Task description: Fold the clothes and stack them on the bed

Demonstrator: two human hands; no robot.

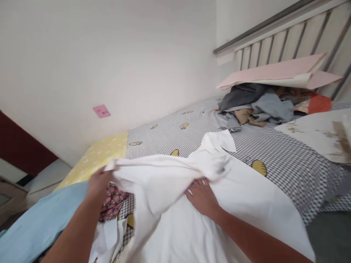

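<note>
Checked bedspread (161,137) under white cloth (183,230), clothes heap (270,107).

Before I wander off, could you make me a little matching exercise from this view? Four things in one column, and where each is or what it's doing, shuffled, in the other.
Things
1. Left hand
2. Pink note
3. Light-blue cloth
4. Right hand

Places and states
A. Spread out at the picture's lower left edge
B. Lying palm down on the white cloth, fingers apart
C. Up on the pale wall
D. Gripping a bunched end of the white cloth

Pairs: 1-D, 2-C, 3-A, 4-B
</note>
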